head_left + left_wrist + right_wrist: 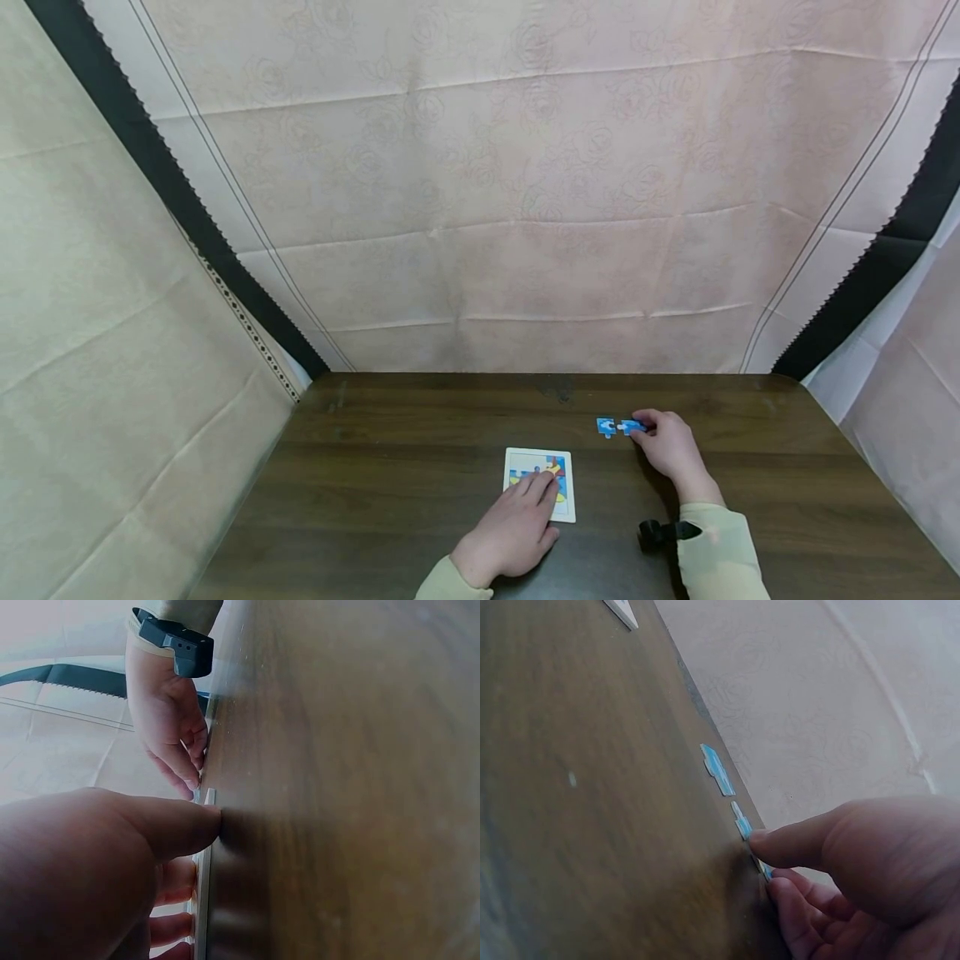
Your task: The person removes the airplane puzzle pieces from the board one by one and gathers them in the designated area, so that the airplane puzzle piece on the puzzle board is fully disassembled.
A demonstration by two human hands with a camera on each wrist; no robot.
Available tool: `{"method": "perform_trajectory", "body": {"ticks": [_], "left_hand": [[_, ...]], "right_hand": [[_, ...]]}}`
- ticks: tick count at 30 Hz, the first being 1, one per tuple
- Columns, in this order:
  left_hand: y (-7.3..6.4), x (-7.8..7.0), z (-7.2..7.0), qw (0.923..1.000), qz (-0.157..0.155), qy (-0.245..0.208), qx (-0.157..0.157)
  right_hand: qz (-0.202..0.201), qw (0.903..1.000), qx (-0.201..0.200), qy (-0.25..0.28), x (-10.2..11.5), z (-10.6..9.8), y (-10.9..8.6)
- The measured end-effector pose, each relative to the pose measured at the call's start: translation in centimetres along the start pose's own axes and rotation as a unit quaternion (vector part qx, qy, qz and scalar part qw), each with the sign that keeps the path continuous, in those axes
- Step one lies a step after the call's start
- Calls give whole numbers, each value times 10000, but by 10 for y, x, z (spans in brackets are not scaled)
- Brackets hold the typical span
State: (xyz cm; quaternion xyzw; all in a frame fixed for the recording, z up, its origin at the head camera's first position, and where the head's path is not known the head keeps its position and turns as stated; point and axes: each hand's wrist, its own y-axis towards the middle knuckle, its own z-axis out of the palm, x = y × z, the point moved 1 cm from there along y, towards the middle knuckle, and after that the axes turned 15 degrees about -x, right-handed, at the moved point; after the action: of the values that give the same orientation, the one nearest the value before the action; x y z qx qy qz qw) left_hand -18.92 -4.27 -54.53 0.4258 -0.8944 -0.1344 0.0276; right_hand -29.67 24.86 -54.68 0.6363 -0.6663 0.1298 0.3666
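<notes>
A white-bordered jigsaw puzzle board [538, 459] with a colourful picture lies flat on the table. My left hand [517, 525] rests on it, fingers straight over the lower part of the picture and hiding some of it. In the left wrist view the thumb [191, 826] lies by the board's edge. Farther right, my right hand [670, 446] pinches a blue puzzle piece [742, 826] at the table surface between thumb and fingers, which cover part of it. Just left of that, a second blue puzzle piece [606, 427] lies loose, a small gap between the two.
The dark wooden table [375, 483] ends at a far edge behind the pieces. Pale patterned cloth [525, 192] hangs behind the table and at both sides. A black wrist strap device [663, 533] sits on the right sleeve.
</notes>
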Motion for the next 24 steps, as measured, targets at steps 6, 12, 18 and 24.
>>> {"method": "perform_trajectory", "body": {"ticks": [6, 12, 18, 24], "left_hand": [[3, -2, -4, 9996, -146, -64, 230], [2, -2, -6, 9996, -140, -26, 243], [1, -1, -4, 9999, -71, 32, 124], [1, -2, -5, 9999, -56, 50, 137]], "right_hand": [[19, 10000, 14, 73, -2, -2, 1], [61, 9998, 37, 175, -5, -2, 3], [63, 9997, 107, 194, -7, -3, 3], [106, 9996, 149, 209, -6, -4, 3]]}}
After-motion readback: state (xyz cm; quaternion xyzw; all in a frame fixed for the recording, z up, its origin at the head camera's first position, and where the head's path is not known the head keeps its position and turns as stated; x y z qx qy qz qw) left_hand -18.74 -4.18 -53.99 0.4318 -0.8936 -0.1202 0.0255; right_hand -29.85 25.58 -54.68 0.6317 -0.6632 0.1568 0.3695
